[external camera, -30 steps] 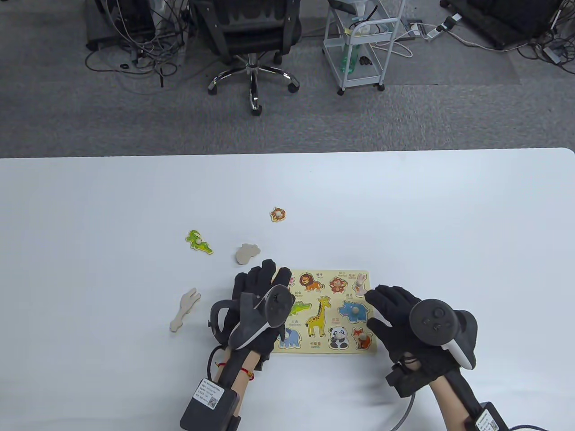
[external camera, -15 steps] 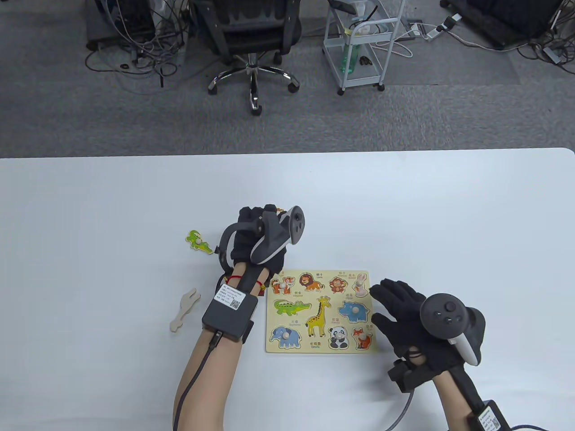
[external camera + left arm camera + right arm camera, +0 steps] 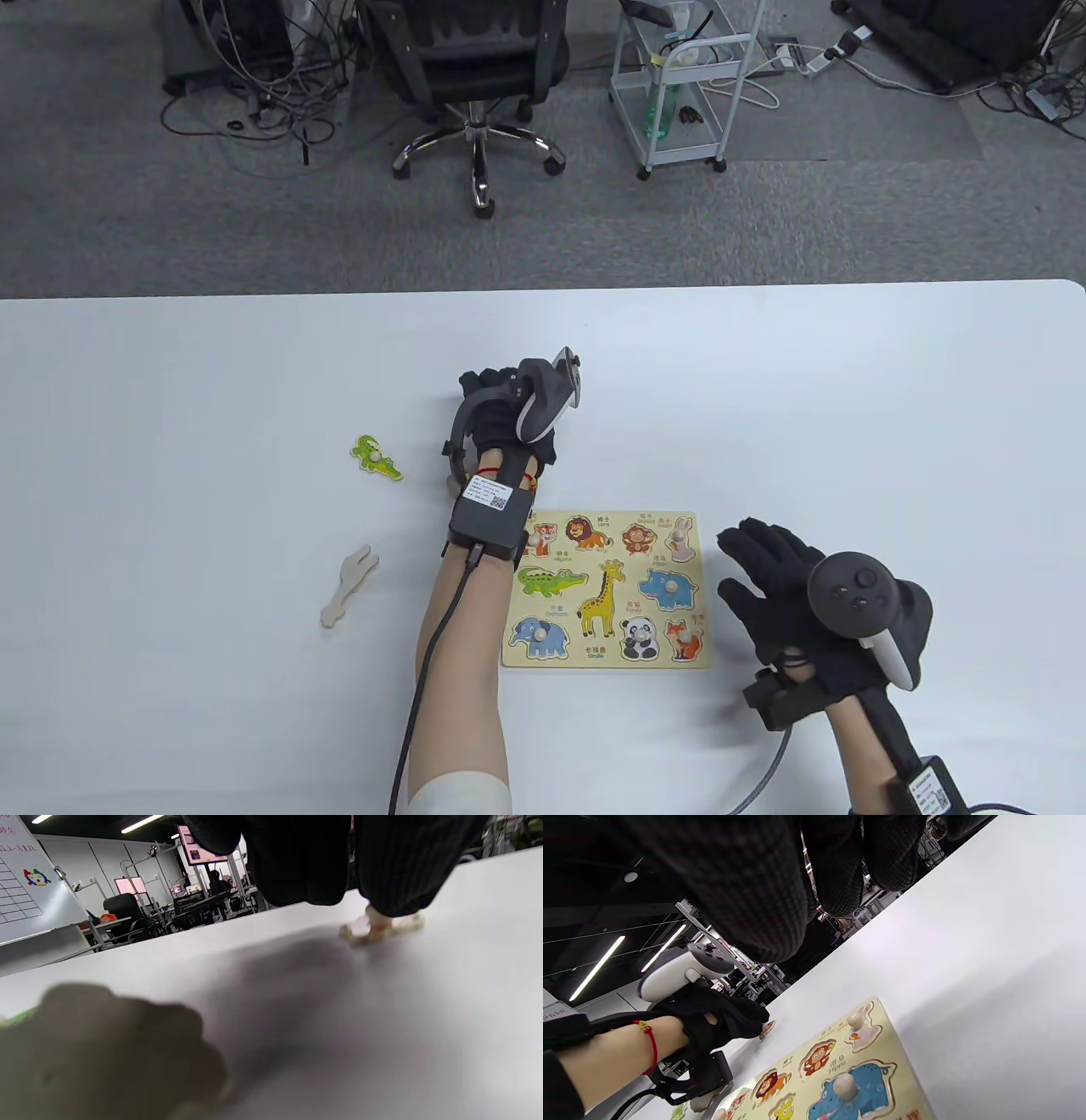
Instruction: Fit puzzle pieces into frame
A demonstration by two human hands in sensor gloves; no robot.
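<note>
Centrally, the left hand (image 3: 501,407) reaches past the puzzle frame (image 3: 607,589), fingertips (image 3: 392,878) pinching the knob of a small piece (image 3: 379,928) lying on the white table (image 3: 170,382). Lower right — the right hand (image 3: 785,594) lies spread and relaxed just beside the frame's edge.

The left arm is stretched far forward over the table, and the left hand (image 3: 496,407) is tipped downward — its fingers (image 3: 394,866) are curled down toward the surface. The right hand (image 3: 785,586) is held flat and low, fingers spread and straight — nothing is gripped in it.
</note>
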